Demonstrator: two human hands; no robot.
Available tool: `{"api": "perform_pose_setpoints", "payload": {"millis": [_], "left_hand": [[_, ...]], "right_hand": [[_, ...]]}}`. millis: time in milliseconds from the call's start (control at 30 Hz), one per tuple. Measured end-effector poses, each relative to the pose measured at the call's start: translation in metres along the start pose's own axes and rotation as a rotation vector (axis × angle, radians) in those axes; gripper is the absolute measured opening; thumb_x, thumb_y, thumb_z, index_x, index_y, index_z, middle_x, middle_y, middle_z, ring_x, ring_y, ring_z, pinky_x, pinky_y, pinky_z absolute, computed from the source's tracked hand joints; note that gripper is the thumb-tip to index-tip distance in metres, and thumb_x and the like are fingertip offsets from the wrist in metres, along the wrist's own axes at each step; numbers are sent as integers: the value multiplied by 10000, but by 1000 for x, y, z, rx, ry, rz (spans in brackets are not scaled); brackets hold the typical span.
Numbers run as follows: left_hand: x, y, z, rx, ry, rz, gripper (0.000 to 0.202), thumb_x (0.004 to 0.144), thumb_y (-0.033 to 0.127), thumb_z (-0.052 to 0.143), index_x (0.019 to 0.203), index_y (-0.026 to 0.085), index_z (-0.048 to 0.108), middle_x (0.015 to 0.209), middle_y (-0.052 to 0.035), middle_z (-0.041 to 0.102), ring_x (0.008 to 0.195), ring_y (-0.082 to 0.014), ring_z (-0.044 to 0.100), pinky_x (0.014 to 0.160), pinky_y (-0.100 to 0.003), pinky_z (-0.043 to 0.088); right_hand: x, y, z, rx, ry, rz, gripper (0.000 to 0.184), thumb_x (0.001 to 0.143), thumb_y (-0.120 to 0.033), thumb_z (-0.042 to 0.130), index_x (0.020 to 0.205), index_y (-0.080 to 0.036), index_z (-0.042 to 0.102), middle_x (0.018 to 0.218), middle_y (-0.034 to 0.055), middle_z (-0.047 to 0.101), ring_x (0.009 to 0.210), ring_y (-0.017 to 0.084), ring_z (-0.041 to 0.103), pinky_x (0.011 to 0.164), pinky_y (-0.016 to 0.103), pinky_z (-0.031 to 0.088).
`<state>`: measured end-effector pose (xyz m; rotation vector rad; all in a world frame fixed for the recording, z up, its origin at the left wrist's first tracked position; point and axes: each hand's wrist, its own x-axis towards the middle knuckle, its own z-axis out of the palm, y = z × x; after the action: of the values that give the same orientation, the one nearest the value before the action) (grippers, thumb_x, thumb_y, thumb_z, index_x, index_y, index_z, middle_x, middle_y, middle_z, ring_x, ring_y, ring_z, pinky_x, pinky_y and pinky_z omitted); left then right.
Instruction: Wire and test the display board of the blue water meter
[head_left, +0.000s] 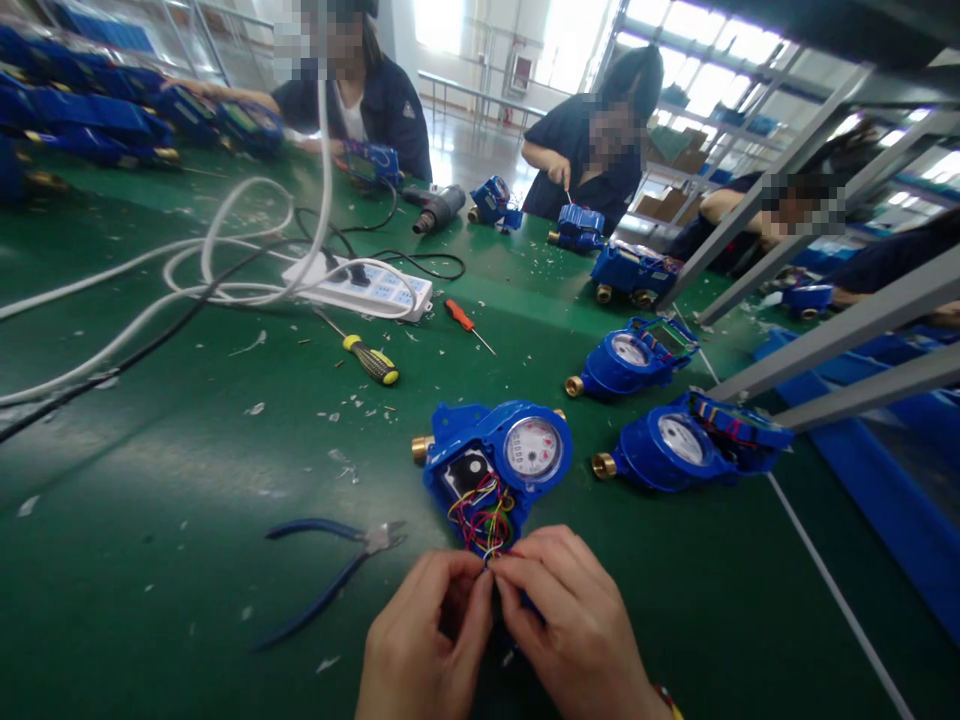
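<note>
A blue water meter (495,460) with its electronics bay open lies on the green table (150,480) right in front of me. A bundle of thin coloured wires (482,525) spills from the bay toward me. My left hand (424,645) and my right hand (574,620) meet just below the meter, fingertips pinched together on the ends of those wires. Blue-handled pliers (330,575) lie open on the table to the left of my left hand.
Two more blue meters (634,358) (690,440) lie to the right, others farther back. A yellow-handled screwdriver (367,358), a small red screwdriver (465,322), a white power strip (367,285) with cables and a heat gun (439,207) sit beyond. Three seated people work across the table. Grey frame bars (847,325) cross at right.
</note>
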<state>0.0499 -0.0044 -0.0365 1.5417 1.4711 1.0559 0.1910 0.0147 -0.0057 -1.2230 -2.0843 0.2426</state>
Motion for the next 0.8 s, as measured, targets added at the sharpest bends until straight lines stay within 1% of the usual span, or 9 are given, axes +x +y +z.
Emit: {"api": "perform_pose_setpoints", "payload": {"millis": [67,167,367,467,533,633,800], "left_hand": [[2,1,-1,-66,-61,-90,155,832,350,544,823,201,587,697,2,619,593,-115,601,544,-179,489],[5,4,-1,-172,-99,-204,195,818,378,546,786,192,595,652,0,616,569,-121,591,522,-182,477],[9,10,-2,-420,-85,-348,207,774,363,593,730,161,602,542,9,585,491,-118,570,475,-181,466],[10,10,-3,-468,-99,-370,230,769,378,601,730,151,603,511,11,576,465,-121,566,466,-193,472],[10,10,-4,-480,-105,-372,246,768,393,604,744,149,611,528,5,588,471,-122,569,472,-200,479],[10,11,-6,-488,-120,-367,239,748,393,628,740,154,620,575,-3,609,481,-117,570,471,-195,477],[11,15,-9,-479,-125,-377,201,718,352,651,681,157,627,524,9,591,449,-107,556,438,-173,450]], "right_hand": [[-1,-1,1,-12,13,-15,156,794,-54,555,814,-153,673,724,69,648,693,186,564,630,317,507],[-1,-2,1,-7,24,-24,154,790,-45,558,802,-152,669,715,68,645,679,182,564,615,309,508],[1,-2,0,24,30,-8,161,785,-33,552,783,-152,660,690,60,642,661,173,566,609,302,509],[2,-2,-1,32,24,9,162,783,-36,555,776,-160,660,689,51,645,657,169,573,613,298,510],[2,-2,-1,34,22,15,162,778,-39,561,774,-165,662,688,46,646,656,169,574,620,301,513],[2,-1,0,27,33,-5,157,776,-38,564,772,-160,664,692,52,649,656,170,575,614,300,515],[1,-1,2,10,79,-61,151,767,-27,581,786,-146,670,660,55,641,634,161,570,574,273,514]]}}
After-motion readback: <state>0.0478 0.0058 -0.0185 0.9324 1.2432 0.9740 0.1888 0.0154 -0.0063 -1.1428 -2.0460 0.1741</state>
